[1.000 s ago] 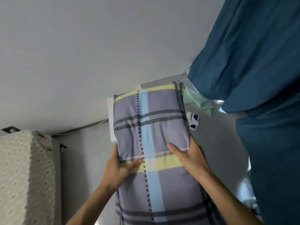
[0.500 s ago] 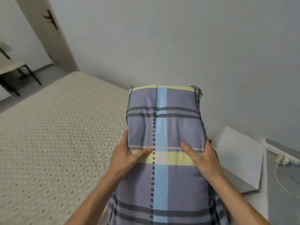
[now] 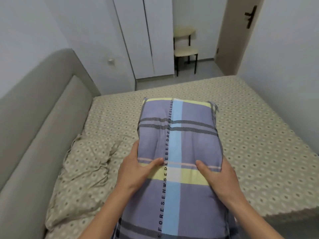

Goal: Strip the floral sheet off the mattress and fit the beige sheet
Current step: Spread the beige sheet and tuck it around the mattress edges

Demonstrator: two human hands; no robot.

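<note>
Plaid pillow (image 3: 179,152) held out over the bed, left hand (image 3: 136,171) and right hand (image 3: 219,176) clamped on its two sides.

Your thumbs lie on top, fingers wrapped underneath; keep that two-sided hold and set the pillow well off the mattress, so the patterned sheet (image 3: 250,135) can peel freely. That sheet looks to be the one to strip: it covers the mattress, flat on the right, bunched into a heap (image 3: 82,166) beside the grey headboard (image 3: 39,118). Hard to tell: whether its corners are tucked. The beige sheet is nowhere in view. The pillow's near end is cut off below.
</note>
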